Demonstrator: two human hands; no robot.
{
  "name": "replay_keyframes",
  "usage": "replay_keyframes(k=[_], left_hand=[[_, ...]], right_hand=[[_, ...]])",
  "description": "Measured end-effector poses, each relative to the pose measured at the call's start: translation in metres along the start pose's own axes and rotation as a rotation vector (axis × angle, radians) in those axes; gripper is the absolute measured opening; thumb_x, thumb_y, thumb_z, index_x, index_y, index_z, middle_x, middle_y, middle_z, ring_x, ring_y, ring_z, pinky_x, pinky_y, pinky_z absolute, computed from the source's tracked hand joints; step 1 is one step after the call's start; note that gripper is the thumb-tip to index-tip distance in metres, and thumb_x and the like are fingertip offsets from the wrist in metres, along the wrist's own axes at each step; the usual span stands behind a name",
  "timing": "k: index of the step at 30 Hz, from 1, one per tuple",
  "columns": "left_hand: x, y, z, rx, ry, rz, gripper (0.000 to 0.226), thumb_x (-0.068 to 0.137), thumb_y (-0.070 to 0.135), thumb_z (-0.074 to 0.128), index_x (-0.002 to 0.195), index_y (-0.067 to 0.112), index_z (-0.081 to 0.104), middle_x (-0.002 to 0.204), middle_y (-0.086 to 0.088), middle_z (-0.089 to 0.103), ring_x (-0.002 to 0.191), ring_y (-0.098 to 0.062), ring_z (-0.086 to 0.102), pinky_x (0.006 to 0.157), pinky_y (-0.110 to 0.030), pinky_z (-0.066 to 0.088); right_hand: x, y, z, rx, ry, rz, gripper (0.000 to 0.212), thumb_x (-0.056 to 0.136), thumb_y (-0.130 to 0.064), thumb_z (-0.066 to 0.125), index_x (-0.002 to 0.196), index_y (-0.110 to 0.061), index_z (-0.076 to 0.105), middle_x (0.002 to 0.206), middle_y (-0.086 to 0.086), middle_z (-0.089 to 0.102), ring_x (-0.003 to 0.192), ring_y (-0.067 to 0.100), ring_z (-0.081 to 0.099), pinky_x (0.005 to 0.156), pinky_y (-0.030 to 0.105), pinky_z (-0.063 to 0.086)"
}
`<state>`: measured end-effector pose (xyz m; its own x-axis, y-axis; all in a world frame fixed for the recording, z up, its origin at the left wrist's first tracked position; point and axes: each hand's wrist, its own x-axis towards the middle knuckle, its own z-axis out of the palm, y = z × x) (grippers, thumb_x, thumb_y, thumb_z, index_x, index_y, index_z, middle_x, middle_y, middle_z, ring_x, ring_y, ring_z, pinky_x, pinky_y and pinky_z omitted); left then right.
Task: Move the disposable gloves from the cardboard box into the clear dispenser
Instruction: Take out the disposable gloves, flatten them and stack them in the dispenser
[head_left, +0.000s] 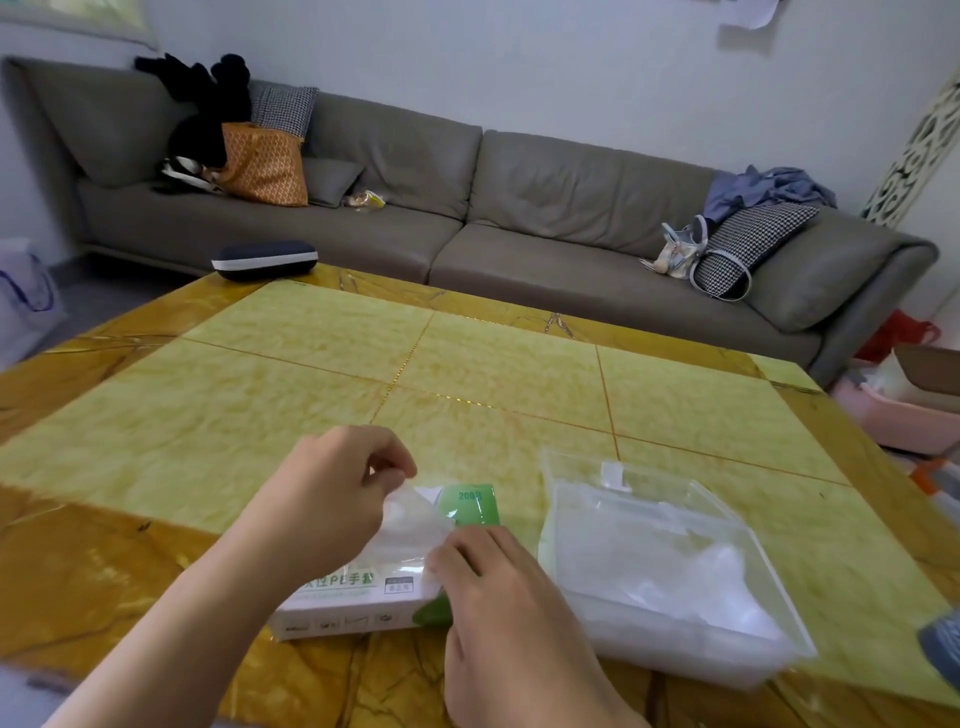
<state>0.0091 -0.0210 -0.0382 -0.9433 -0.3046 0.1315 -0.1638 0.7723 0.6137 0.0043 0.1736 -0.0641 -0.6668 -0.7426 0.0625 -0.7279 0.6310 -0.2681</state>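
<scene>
Behind a yellow-green marbled tabletop with amber border (519, 364) runs a long grey sofa (519, 208). Near the table's near edge lies a white-and-green cardboard glove box (363, 597). Above it, a thin clear plastic glove (410, 535) is pinched at its far end by the left hand (322, 499) and at its near end by the right hand (498, 587). Just right of the box sits a clear plastic dispenser (675, 525) already holding gloves. A dark zippered case (265, 259) rests at the far left corner; the middle of the table lies bare.
</scene>
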Motion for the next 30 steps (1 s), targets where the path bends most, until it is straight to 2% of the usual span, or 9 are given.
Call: replay_keyframes(k=[2, 6, 9, 11, 14, 18, 21, 24, 30], left_hand=[[0.000, -0.001, -0.002, -0.028, 0.015, 0.012, 0.016, 0.102, 0.025, 0.061, 0.098, 0.037, 0.070, 0.087, 0.018, 0.066, 0.075, 0.000, 0.062, 0.059, -0.013, 0.040], [-0.006, -0.004, -0.002, 0.093, -0.183, 0.026, 0.013, 0.094, 0.050, 0.067, 0.091, 0.038, 0.069, 0.087, 0.017, 0.065, 0.079, 0.002, 0.059, 0.065, -0.017, 0.042], [-0.004, -0.004, -0.004, 0.038, -0.092, 0.013, 0.015, 0.095, 0.041, 0.069, 0.081, 0.036, 0.071, 0.090, 0.019, 0.070, 0.084, 0.003, 0.063, 0.068, -0.018, 0.044], [-0.001, -0.002, -0.005, -0.063, 0.003, -0.024, 0.020, 0.096, 0.041, 0.068, 0.077, 0.033, 0.072, 0.083, 0.018, 0.070, 0.064, 0.003, 0.062, 0.056, -0.015, 0.040], [-0.001, 0.003, -0.006, -0.180, 0.107, -0.076, 0.029, 0.096, 0.039, 0.069, 0.071, 0.026, 0.073, 0.051, 0.014, 0.056, 0.034, -0.006, 0.039, 0.038, -0.013, 0.031], [-0.001, 0.004, -0.007, -0.298, 0.161, -0.106, 0.036, 0.100, 0.039, 0.064, 0.070, 0.021, 0.072, 0.037, 0.010, 0.044, 0.037, -0.010, 0.029, 0.039, -0.023, 0.027], [-0.002, 0.005, -0.012, -0.427, 0.148, -0.066, 0.033, 0.100, 0.043, 0.061, 0.075, 0.025, 0.074, 0.051, -0.012, 0.052, 0.048, -0.017, 0.035, 0.054, -0.029, 0.032], [-0.006, 0.010, -0.015, -0.525, 0.144, -0.046, 0.037, 0.097, 0.052, 0.060, 0.077, 0.023, 0.073, 0.091, -0.034, 0.067, 0.056, -0.019, 0.035, 0.056, -0.030, 0.030], [-0.010, 0.019, -0.015, -0.511, -0.035, -0.045, 0.049, 0.092, 0.060, 0.058, 0.071, 0.017, 0.071, 0.069, -0.027, 0.058, 0.051, -0.016, 0.033, 0.051, -0.028, 0.025]], right_hand=[[0.000, 0.000, -0.001, 0.002, 0.004, 0.000, 0.047, 0.095, -0.012, 0.055, 0.140, -0.024, 0.047, 0.141, -0.011, 0.039, 0.134, 0.012, 0.030, 0.113, 0.027, 0.035], [0.000, 0.000, 0.000, 0.013, -0.001, -0.016, 0.047, 0.094, -0.009, 0.056, 0.138, -0.025, 0.048, 0.143, -0.012, 0.039, 0.134, 0.012, 0.029, 0.113, 0.028, 0.034], [0.000, 0.000, -0.001, 0.012, 0.003, -0.015, 0.046, 0.093, -0.010, 0.056, 0.136, -0.024, 0.049, 0.140, -0.012, 0.040, 0.133, 0.012, 0.030, 0.110, 0.026, 0.035], [0.001, 0.000, -0.002, 0.004, 0.000, -0.014, 0.047, 0.093, -0.011, 0.056, 0.138, -0.023, 0.048, 0.140, -0.011, 0.040, 0.132, 0.013, 0.031, 0.111, 0.027, 0.036], [0.001, -0.001, -0.003, -0.008, -0.010, -0.027, 0.049, 0.093, -0.010, 0.058, 0.139, -0.022, 0.048, 0.140, -0.010, 0.040, 0.131, 0.013, 0.032, 0.112, 0.029, 0.037], [0.000, -0.002, -0.004, -0.021, -0.026, -0.021, 0.052, 0.093, -0.009, 0.059, 0.141, -0.022, 0.046, 0.142, -0.009, 0.039, 0.132, 0.015, 0.031, 0.115, 0.032, 0.037], [0.001, -0.002, -0.005, -0.029, -0.043, -0.023, 0.051, 0.094, -0.009, 0.057, 0.142, -0.021, 0.044, 0.142, -0.007, 0.037, 0.131, 0.017, 0.030, 0.115, 0.033, 0.035], [0.003, -0.002, -0.005, -0.026, -0.059, -0.017, 0.049, 0.093, -0.008, 0.056, 0.140, -0.020, 0.044, 0.142, -0.007, 0.036, 0.130, 0.018, 0.031, 0.113, 0.034, 0.036], [0.002, -0.001, -0.007, -0.010, -0.061, -0.010, 0.054, 0.092, -0.008, 0.056, 0.144, -0.020, 0.043, 0.145, -0.007, 0.036, 0.132, 0.019, 0.030, 0.114, 0.033, 0.033]])
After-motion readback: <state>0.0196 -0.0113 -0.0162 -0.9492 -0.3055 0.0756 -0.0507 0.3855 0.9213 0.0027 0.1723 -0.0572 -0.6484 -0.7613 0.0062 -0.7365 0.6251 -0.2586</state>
